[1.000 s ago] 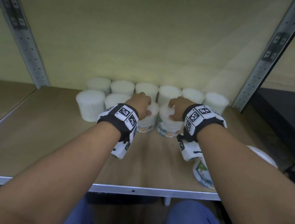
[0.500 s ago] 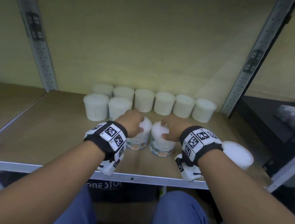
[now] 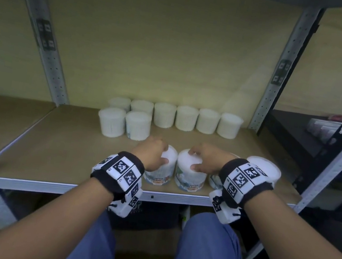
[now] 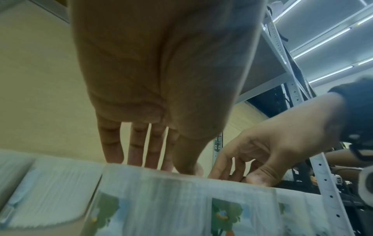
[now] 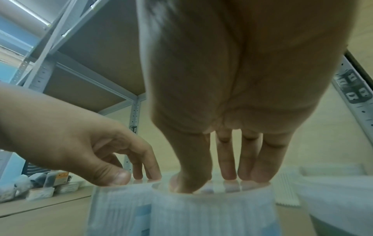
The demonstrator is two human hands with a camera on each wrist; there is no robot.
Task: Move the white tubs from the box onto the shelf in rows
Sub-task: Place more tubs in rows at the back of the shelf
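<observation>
Two white tubs with picture labels stand side by side near the front edge of the wooden shelf [image 3: 66,157]. My left hand [image 3: 157,154] grips the left tub [image 3: 159,173] from above, fingertips on its lid [image 4: 161,199]. My right hand [image 3: 194,159] grips the right tub [image 3: 189,177] the same way, thumb and fingers on its lid rim [image 5: 212,210]. A back row of several white tubs [image 3: 186,118] lines the wall. In front of that row's left end stand two more tubs [image 3: 124,124].
A wider white tub [image 3: 263,169] sits at the shelf's right end, and another labelled tub [image 3: 214,179] shows behind my right wrist. Grey perforated uprights [image 3: 270,96] frame the bay. A dark box [image 3: 151,216] lies below, between my knees. A black rack [image 3: 300,133] stands at the right.
Both hands have drawn their tubs forward, away from the second row and toward the shelf's front edge. My head has pulled back, so more of the shelf shows.
</observation>
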